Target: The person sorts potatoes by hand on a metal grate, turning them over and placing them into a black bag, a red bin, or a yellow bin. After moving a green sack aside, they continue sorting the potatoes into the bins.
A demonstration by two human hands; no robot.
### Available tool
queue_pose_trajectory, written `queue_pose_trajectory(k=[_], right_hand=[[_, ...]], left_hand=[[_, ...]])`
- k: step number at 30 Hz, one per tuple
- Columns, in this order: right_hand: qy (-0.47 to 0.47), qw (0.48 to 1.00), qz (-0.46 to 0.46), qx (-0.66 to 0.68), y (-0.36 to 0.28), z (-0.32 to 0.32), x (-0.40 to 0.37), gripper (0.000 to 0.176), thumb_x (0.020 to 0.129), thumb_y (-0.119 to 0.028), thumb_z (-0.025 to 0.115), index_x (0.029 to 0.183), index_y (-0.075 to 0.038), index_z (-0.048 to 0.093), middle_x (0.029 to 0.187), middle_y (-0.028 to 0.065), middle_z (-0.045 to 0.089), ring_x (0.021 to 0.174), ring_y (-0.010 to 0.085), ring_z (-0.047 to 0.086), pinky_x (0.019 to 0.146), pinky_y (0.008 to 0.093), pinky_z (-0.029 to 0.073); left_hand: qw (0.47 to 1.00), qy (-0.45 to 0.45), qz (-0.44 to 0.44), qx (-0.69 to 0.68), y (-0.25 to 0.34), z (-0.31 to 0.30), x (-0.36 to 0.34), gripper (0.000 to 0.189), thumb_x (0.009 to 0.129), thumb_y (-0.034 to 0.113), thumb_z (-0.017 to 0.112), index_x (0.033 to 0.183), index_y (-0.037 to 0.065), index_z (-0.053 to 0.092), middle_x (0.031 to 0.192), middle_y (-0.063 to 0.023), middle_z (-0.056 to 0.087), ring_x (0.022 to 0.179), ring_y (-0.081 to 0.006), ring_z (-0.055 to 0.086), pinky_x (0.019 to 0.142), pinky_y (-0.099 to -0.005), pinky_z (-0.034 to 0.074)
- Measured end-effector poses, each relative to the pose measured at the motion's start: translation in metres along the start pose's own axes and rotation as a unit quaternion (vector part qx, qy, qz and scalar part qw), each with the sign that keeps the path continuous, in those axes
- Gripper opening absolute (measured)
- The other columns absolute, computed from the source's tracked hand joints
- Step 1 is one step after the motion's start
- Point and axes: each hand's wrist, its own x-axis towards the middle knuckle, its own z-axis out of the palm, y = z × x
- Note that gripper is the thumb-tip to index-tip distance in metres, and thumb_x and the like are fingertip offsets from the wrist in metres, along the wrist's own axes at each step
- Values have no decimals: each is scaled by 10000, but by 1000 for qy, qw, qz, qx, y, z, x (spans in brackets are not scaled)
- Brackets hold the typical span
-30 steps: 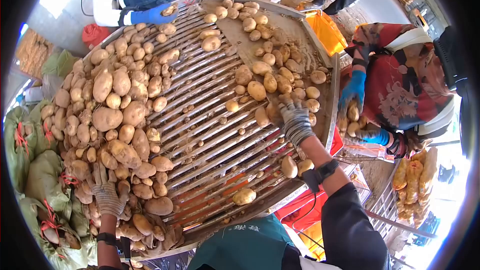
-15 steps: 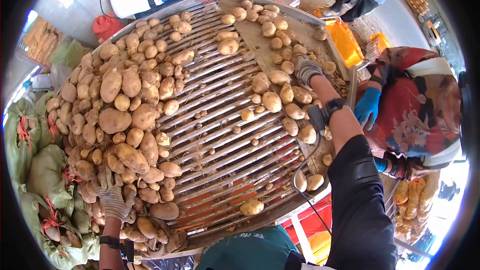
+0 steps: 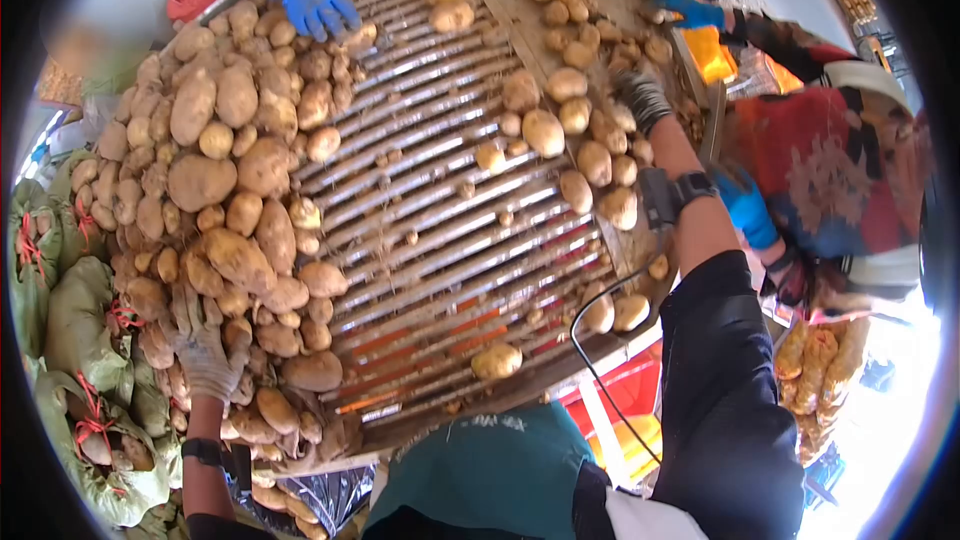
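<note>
My left hand [image 3: 208, 355], in a pale knit glove, lies on the near left side of a large potato heap [image 3: 235, 180]. Its fingers are stretched out against the potatoes, not wrapped round one. My right hand [image 3: 642, 98], in a grey striped glove, reaches among loose potatoes [image 3: 590, 160] on the flat board [image 3: 500, 0] at the right. Its fingers are blurred, so their grip does not show. Between my hands runs a slatted metal rack [image 3: 420, 210], with small potatoes and bits of root on it. A single potato [image 3: 497, 361] rests near its front edge.
A co-worker's blue-gloved hand [image 3: 310, 2] is over the heap's far side. At the right, another person's blue-gloved hands [image 3: 745, 208] flank the rim. Green sacks [image 3: 75, 325] stand at the left. A black cable [image 3: 590, 365] hangs by my right arm. Yellow crates [image 3: 710, 55] stand beyond.
The view has shifted. My right hand has moved farther along the board among the potatoes. The far co-worker's hand has come onto the heap, and the right co-worker's arm now reaches to the board's far corner.
</note>
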Motion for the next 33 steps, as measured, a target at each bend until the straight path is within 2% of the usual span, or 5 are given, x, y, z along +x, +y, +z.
queue_pose_trajectory(k=[4, 8, 13, 22, 33], right_hand=[[-318, 864, -43, 388, -12, -26, -130, 406, 893, -325, 641, 1165, -31, 574, 847, 70, 633, 846, 213, 626, 654, 314, 545], [-373, 915, -110, 112, 22, 11, -290, 409, 834, -242, 727, 1122, 24, 610, 1067, 124, 647, 966, 239, 644, 854, 344, 552], [-573, 758, 214, 227, 44, 96, -430, 504, 895, -173, 652, 1360, -28, 523, 1170, 140, 627, 926, 270, 677, 791, 396, 571], [-41, 985, -153, 60, 58, 57, -453, 464, 832, -85, 667, 1285, -79, 569, 1030, 103, 674, 900, 226, 659, 774, 343, 530], [200, 726, 214, 622, 217, -102, -580, 446, 921, -501, 605, 1193, -157, 525, 1147, 126, 608, 849, 335, 639, 662, 471, 537]], left_hand=[[998, 52, 28, -9, -2, 2, 3, 729, 858, 427, 561, 1441, 29, 381, 1581, -207, 234, 1472, -402, 172, 1163, -607, 67], [1000, 18, 17, 10, 2, -10, 6, 732, 862, 403, 566, 1439, -4, 372, 1588, -205, 223, 1479, -384, 165, 1169, -573, 76], [997, 63, 26, 22, 3, -4, 5, 705, 855, 372, 583, 1406, -25, 396, 1586, -213, 225, 1480, -378, 155, 1170, -561, 84], [999, 46, 13, 0, 5, -8, 3, 669, 888, 378, 574, 1389, -43, 429, 1574, -229, 241, 1487, -350, 145, 1181, -552, 67], [997, -56, -27, 52, 33, -52, -2, 675, 961, 429, 470, 1442, -37, 387, 1587, -203, 238, 1500, -305, 118, 1190, -512, 65]])
